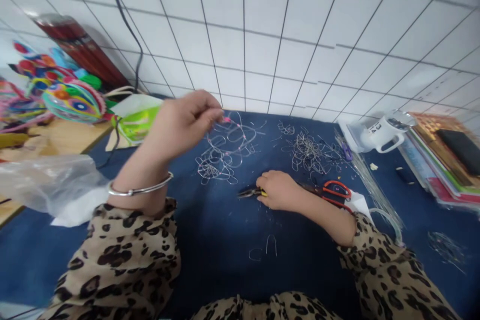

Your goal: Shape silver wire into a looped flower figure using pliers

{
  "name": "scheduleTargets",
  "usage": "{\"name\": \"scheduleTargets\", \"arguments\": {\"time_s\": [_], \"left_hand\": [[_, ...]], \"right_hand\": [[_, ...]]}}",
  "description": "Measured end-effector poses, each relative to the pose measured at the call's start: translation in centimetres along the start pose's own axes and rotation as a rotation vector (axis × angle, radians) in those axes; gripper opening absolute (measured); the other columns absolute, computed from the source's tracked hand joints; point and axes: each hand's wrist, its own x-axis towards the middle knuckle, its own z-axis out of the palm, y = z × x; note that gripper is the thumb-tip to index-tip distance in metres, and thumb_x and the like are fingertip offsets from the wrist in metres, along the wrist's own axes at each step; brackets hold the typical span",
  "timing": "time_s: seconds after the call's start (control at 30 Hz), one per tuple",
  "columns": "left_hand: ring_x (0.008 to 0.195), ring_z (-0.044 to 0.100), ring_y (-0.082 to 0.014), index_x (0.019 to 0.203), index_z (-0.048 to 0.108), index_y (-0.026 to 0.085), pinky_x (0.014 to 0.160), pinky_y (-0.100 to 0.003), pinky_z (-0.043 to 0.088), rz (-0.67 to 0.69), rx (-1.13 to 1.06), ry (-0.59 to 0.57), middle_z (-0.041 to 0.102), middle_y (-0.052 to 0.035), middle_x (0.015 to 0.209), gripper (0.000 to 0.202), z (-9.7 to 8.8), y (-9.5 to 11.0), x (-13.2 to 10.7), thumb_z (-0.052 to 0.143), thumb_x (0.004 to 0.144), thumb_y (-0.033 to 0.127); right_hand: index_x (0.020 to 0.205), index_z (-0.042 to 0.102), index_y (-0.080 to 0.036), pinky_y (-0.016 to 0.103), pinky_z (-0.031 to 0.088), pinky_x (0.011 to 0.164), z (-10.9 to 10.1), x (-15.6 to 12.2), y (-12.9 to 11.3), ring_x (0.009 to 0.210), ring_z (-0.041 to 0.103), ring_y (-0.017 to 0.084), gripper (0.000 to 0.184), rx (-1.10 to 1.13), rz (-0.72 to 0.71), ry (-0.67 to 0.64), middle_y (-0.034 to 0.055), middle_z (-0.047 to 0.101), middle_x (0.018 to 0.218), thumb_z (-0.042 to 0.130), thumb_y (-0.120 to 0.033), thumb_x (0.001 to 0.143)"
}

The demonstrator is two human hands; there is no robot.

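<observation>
My left hand point(183, 122) is raised over the table, thumb and fingers pinched on a looped wire frame point(243, 137) with small pink ties. The frame hangs out to the right of my fingertips. Beneath it lies a heap of similar looped wire point(213, 167). Low on the table, my right hand point(280, 190) is closed over the pliers point(247, 193), whose jaws point left on the blue cloth; my fingers hide most of the handles. Two bent wire pieces point(271, 245) lie nearer to me.
Right of centre sits a tangle of wire point(309, 152), with red-handled scissors point(336, 190) by my right forearm. Beyond are a bundle of straight wires point(375, 187), a white mug point(382, 135) and stacked books point(435, 170). A plastic bag point(56, 177) and colourful crafts point(73, 100) occupy the left.
</observation>
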Motion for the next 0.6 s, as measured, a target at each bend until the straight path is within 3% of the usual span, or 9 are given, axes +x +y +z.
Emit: {"name": "scheduleTargets", "arguments": {"time_s": [0.13, 0.37, 0.6], "left_hand": [[0.058, 0.054, -0.0081, 0.081, 0.060, 0.016, 0.054, -0.020, 0.040, 0.054, -0.067, -0.090, 0.062, 0.0023, 0.069, 0.011, 0.9, 0.0, 0.5, 0.050, 0.084, 0.021], [0.053, 0.054, -0.0082, 0.084, 0.057, 0.017, 0.051, -0.019, 0.040, 0.121, -0.172, -0.148, 0.062, 0.0015, 0.067, 0.013, 1.7, 0.1, 0.4, 0.044, 0.086, 0.018], [0.060, 0.056, -0.0103, 0.084, 0.057, 0.017, 0.056, -0.021, 0.043, 0.066, -0.251, -0.216, 0.061, 0.0010, 0.069, 0.016, 2.2, 0.9, 0.1, 0.043, 0.088, 0.024]], "right_hand": [[0.089, 0.058, -0.016, 0.031, 0.041, 0.077, 0.0, -0.4, -0.6, 0.087, 0.057, 0.021, 0.022, -0.048, -0.015, 0.057, 0.0089, 0.062, 0.090, 0.053, -0.033, 0.077], [0.088, 0.060, -0.015, 0.031, 0.043, 0.068, 0.6, -0.7, -1.2, 0.076, 0.060, 0.021, 0.021, -0.090, -0.019, 0.129, 0.0093, 0.064, 0.084, 0.050, -0.027, 0.075], [0.089, 0.060, -0.012, 0.033, 0.044, 0.067, 1.2, -0.7, -1.8, 0.074, 0.060, 0.024, 0.025, -0.090, -0.004, 0.119, 0.0112, 0.064, 0.083, 0.054, -0.025, 0.069]]}}
